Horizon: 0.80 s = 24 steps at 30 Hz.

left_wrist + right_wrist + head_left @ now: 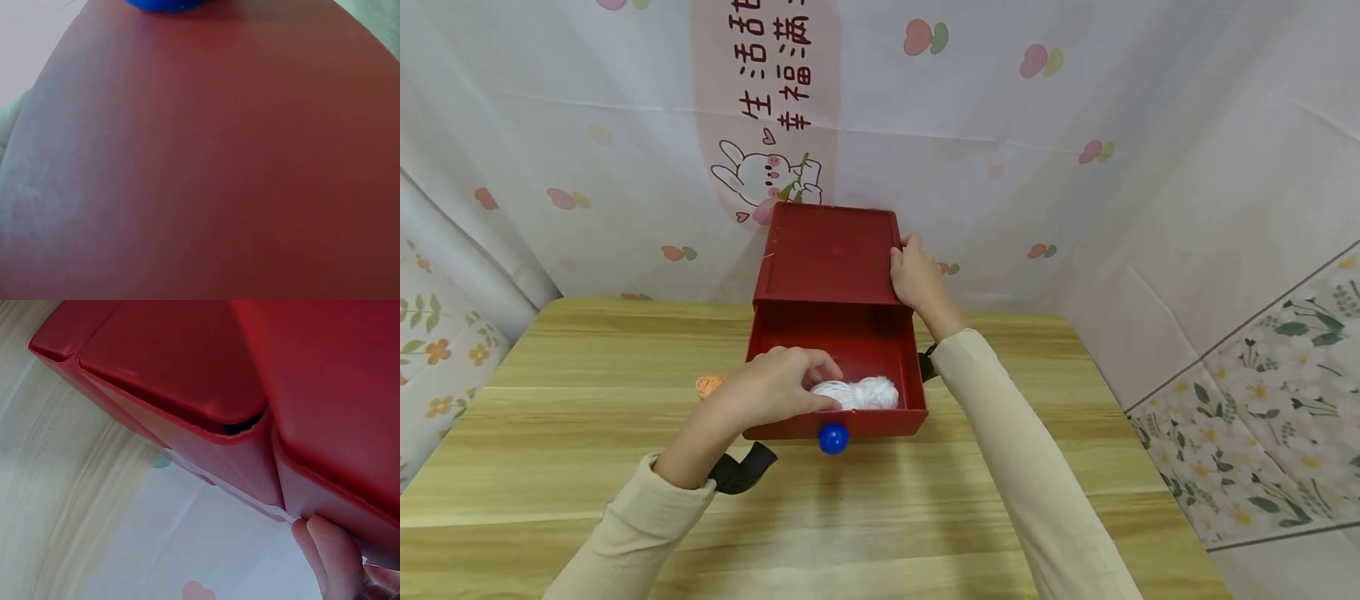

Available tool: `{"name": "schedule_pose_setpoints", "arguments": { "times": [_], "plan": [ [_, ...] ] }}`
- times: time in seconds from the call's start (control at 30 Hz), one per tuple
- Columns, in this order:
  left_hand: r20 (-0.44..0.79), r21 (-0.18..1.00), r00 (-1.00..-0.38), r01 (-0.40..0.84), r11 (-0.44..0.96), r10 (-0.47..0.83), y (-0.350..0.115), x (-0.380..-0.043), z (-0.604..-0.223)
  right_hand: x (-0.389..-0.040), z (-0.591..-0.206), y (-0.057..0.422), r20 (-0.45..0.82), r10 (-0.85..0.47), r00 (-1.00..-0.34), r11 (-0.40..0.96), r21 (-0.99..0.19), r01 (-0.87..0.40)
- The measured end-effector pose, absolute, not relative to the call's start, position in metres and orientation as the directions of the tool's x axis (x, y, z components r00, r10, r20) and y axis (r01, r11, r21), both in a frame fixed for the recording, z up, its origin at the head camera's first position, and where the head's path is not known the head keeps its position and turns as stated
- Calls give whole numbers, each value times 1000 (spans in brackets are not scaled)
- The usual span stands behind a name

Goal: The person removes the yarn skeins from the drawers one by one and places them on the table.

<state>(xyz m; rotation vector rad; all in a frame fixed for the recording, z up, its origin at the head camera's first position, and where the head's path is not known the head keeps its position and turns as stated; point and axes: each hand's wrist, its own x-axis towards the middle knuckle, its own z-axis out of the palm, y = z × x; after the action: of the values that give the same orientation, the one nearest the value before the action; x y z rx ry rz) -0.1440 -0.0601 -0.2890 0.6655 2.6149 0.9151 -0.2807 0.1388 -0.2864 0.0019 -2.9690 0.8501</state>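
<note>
Presumably, white yarn (876, 393): light, soft; pinchable mid-bundle.
Left hand (778, 382): at yarn, grip unclear.
Right hand (919, 277): gripping red cabinet (835, 258).

A bundled white skein of yarn (872, 393) lies sideways against the front wall inside the pulled-out drawer (887, 425), blue-knobbed, of a red box (835, 254) at the frame's centre.
</note>
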Motion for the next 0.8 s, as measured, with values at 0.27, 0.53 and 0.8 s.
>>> {"name": "schedule_pose_setpoints", "arguments": {
  "times": [0.27, 0.53, 0.8],
  "plan": [
    [-115, 661, -847, 324, 677, 518, -60, -145, -290, -279, -284, 137, 56, 19, -998, 847, -531, -13],
    [-56, 667, -876, 325, 671, 480, -61, -143, -291, -280, -285, 138, 46, 23, -999, 848, -530, -5],
    [129, 717, -906, 365, 593, 402, -64, -138, -287, -281, -286, 138, 57, 35, -998, 848, -531, -1]
  ]
}}
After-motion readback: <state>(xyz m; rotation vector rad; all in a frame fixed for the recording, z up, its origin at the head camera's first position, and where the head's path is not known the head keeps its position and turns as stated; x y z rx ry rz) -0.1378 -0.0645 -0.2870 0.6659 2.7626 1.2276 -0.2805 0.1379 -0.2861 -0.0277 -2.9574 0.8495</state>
